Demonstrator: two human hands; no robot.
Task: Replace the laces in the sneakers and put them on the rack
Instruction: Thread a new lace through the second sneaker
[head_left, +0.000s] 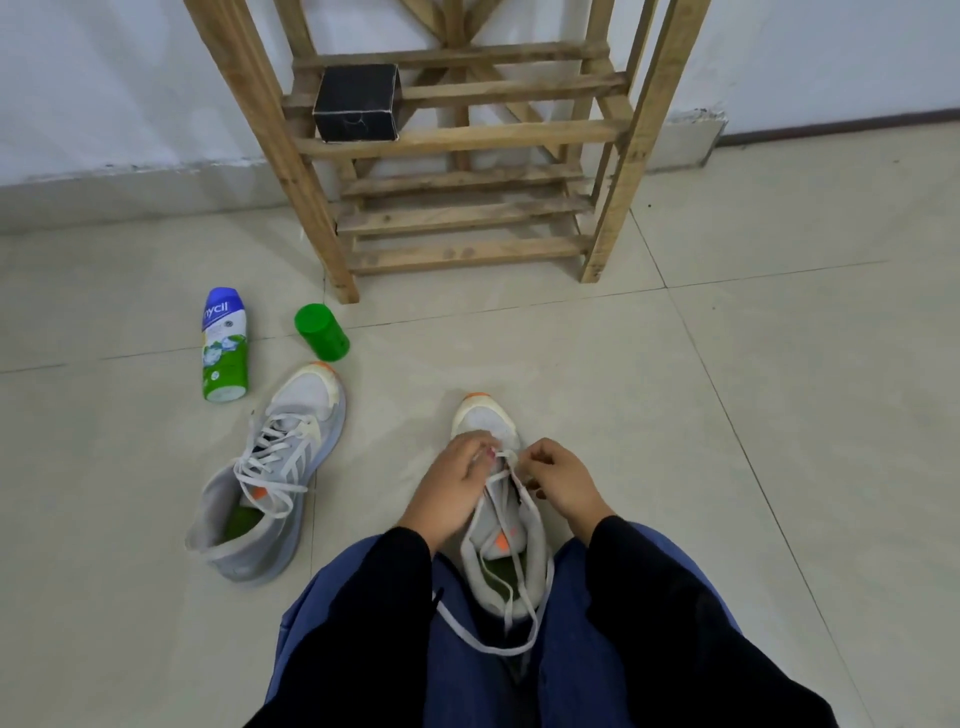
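A grey sneaker (506, 566) with an orange toe tip stands on the floor between my knees, toe pointing away. Its white lace (485, 636) runs loosely from the lower eyelets back over the heel onto my lap. My left hand (449, 491) holds the sneaker's left side near the toe, fingers curled by the lowest eyelets. My right hand (563, 480) pinches the lace just right of those eyelets. The second grey sneaker (270, 478), laced in white, lies tilted to the left. The wooden rack (457, 140) stands ahead against the wall.
A black box (357, 103) sits on an upper rack shelf. A blue-green-white bottle (224, 345) and a green cap (321, 332) lie on the tiled floor left of the rack. My legs in blue trousers fill the bottom of the view.
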